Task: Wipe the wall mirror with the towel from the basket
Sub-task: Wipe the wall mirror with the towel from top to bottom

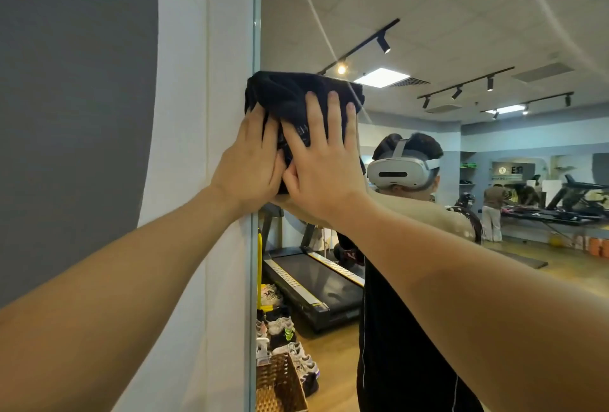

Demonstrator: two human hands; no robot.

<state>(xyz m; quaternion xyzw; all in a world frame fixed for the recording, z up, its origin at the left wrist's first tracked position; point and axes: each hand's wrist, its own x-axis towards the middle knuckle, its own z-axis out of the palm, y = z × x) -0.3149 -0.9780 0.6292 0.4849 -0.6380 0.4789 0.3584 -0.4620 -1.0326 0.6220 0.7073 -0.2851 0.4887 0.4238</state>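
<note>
A bunched black towel (290, 95) is pressed flat against the wall mirror (428, 32), right at the mirror's left edge and about head height. My left hand (250, 164) lies on the towel's lower left part, fingers spread upward. My right hand (323, 161) covers the towel's middle and right, palm flat, fingers apart. The two thumbs meet at the towel's bottom. The wicker basket (280, 385) shows in the mirror's bottom left corner, seen only as a reflection.
A white wall strip (197, 147) and a grey panel (66, 114) border the mirror on the left. The mirror reflects a person in a white headset, a treadmill (316, 283), rows of shoes (280, 329), and people at a table far right.
</note>
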